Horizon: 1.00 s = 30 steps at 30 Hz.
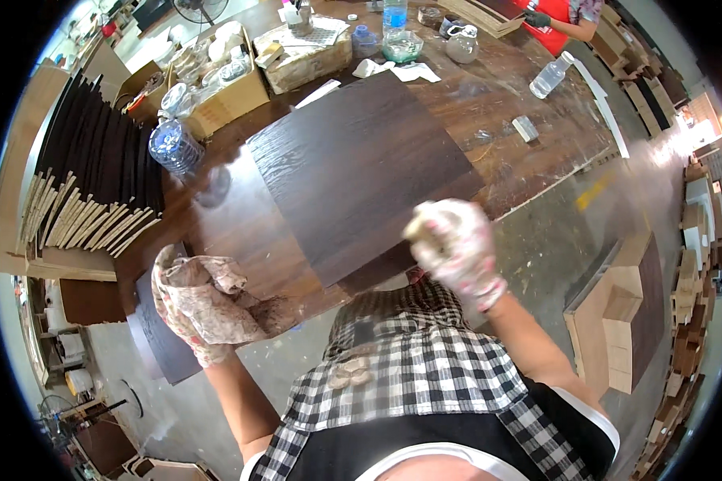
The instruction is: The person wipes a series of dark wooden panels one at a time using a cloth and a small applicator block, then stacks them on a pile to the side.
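My left hand (178, 311), in a stained patterned glove, is closed on a dirty, brown-smeared rag (226, 303) over the table's near left corner. A dark brown wood-grain panel (361, 160) lies flat on the worktable (233, 232), with a glossy sheen on its upper left part. Above the panel's near right corner is my right hand (459, 247), gloved in white with pink marks. Its fingers are curled in and slightly blurred; something beige may be in them, but I cannot make it out.
Dark panels (96, 160) stand in a rack at left. Beyond my panel are a cardboard box (225, 108), a large plastic bottle (176, 147), jars and a clear bottle (551, 76). A small block (525, 128) lies at right. Another person's gloved hand (537, 19) shows at the far right.
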Available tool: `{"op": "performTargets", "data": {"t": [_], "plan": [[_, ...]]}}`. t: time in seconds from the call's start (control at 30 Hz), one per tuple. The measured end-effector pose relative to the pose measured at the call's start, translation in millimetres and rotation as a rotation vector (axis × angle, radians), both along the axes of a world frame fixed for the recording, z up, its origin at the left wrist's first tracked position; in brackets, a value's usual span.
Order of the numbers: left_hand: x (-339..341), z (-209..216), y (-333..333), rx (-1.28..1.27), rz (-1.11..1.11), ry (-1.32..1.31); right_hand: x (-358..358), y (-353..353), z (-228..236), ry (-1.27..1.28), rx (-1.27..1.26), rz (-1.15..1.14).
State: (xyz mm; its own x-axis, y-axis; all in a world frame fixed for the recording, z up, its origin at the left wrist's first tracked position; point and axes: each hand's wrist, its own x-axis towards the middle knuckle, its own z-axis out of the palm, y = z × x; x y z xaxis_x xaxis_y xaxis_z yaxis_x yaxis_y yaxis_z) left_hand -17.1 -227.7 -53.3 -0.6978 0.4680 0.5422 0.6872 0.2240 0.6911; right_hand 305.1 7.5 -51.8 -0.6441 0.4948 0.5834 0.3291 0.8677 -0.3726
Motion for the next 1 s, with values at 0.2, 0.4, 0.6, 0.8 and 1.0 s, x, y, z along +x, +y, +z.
{"op": "performTargets", "data": {"t": [0.2, 0.4, 0.6, 0.8, 1.0], "plan": [[28.7, 64.4, 87.3, 0.413, -0.206, -0.319, 108.7, 122.8, -12.8, 0.223, -0.149, -0.481], [115.5, 46.8, 182.4, -0.620, -0.996, 0.111, 109.6, 155.1, -28.8, 0.562, -0.607, -0.198], [155.5, 27.9, 291.1, -0.596, -1.148, 0.492, 125.4, 193.8, -48.0, 0.613, -0.835, -0.109], [45.0, 16.0, 325.0, -0.540, -0.570, 0.569, 129.8, 215.7, -64.3, 0.558, -0.916, -0.106], [-69.8, -8.9, 220.4, -0.720, 0.094, 0.289, 126.1, 213.9, -67.7, 0.535, -1.023, -0.134]]}}
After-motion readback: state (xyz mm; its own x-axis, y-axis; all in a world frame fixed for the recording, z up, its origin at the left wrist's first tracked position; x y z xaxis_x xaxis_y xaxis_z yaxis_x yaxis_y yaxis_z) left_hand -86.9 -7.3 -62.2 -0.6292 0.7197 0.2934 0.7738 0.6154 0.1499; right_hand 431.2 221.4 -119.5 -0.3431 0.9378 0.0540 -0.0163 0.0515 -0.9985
